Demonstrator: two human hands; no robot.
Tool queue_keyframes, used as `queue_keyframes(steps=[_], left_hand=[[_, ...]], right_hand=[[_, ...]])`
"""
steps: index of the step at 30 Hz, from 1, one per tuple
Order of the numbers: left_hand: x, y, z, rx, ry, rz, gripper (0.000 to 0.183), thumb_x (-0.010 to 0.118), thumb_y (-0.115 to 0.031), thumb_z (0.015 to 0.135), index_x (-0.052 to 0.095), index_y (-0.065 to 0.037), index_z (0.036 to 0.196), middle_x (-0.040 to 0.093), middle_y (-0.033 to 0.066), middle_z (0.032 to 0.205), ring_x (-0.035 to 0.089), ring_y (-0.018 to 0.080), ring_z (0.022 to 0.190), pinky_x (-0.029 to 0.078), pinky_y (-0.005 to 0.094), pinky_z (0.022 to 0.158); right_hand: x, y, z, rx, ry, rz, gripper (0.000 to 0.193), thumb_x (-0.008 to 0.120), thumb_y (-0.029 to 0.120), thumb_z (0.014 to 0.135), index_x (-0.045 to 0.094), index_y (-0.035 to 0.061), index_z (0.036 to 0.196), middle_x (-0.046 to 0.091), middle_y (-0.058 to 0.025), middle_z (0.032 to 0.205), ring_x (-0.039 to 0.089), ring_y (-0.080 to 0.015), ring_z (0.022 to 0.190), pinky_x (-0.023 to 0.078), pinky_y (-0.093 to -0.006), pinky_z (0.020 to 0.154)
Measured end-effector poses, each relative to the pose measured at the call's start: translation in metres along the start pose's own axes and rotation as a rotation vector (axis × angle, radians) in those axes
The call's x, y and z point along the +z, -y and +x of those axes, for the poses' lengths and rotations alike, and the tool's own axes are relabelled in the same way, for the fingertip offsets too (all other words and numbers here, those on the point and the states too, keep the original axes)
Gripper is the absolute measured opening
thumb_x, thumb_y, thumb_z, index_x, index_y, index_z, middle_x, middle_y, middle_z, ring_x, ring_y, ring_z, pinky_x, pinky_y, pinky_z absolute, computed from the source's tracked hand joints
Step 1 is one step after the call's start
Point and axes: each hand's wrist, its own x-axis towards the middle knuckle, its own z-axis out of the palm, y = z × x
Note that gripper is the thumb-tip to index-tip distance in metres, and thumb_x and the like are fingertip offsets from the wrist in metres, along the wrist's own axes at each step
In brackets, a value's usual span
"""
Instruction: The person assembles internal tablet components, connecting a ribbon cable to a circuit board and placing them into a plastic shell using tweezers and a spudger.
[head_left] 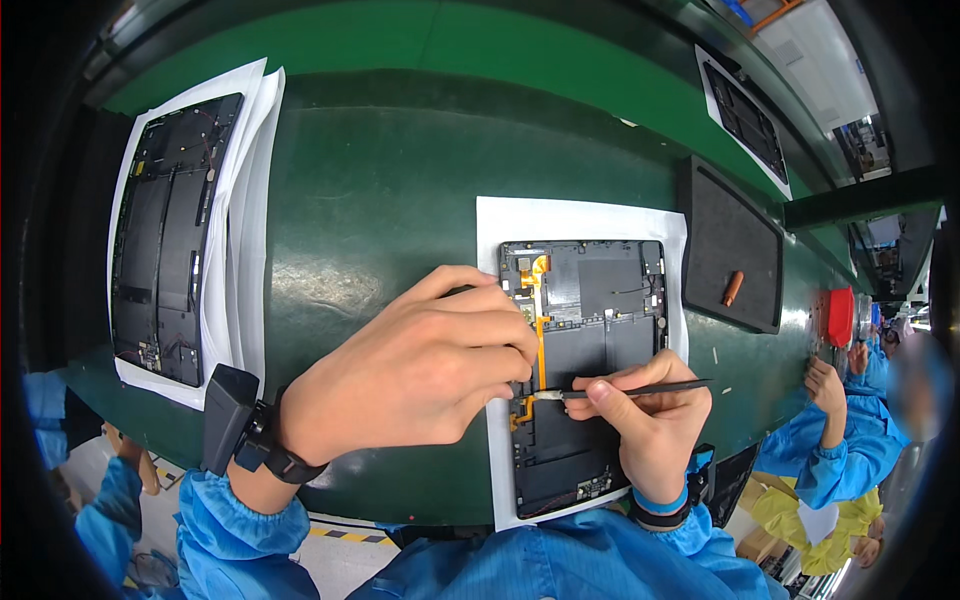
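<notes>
1. An opened dark-grey tablet chassis with its back cover off (590, 330) lies on a white paper sheet (580, 215) near the front edge of the green tabletop (400, 180).
2. The left hand (420, 365) rests on the chassis's left edge, fingers curled together and pressing down beside an orange flex ribbon cable (541, 340).
3. The right hand (655, 420) pinches a thin black pointed tool (640, 388) between thumb and fingers; its tip meets the ribbon's lower end.
4. A second opened black tablet chassis (170, 240) lies on stacked white sheets at far left, well apart.
5. A black foam tray (730, 240) to the right carries a small orange cylinder (733, 288).
6. Another person in a blue sleeve (840, 440) works at the right end.
</notes>
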Motion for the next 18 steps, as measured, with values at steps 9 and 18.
queue_keyframes(steps=[9, 18], left_hand=[[0.0006, 0.0018, -0.0021, -0.013, -0.007, -0.011, 0.014, 0.08, -0.005, 0.077, 0.073, -0.006, 0.089, 0.071, 0.0012, 0.1, 0.066, 0.0223, 0.099, 0.042, 0.0466, 0.111], [0.005, 0.0019, 0.0016, -0.005, -0.029, 0.032, 0.018, 0.081, -0.002, 0.072, 0.071, -0.006, 0.087, 0.069, 0.0015, 0.098, 0.065, 0.0239, 0.099, 0.044, 0.0465, 0.106]], right_hand=[[0.0077, 0.0022, -0.0025, -0.002, 0.032, 0.011, 0.018, 0.073, -0.011, 0.09, 0.056, -0.0071, 0.086, 0.074, -0.0281, 0.089, 0.077, -0.027, 0.082, 0.067, -0.0367, 0.076], [0.0089, 0.0027, -0.0004, 0.018, 0.074, 0.072, 0.019, 0.074, -0.011, 0.09, 0.056, -0.0059, 0.085, 0.074, -0.0262, 0.09, 0.078, -0.0271, 0.084, 0.067, -0.035, 0.075]])
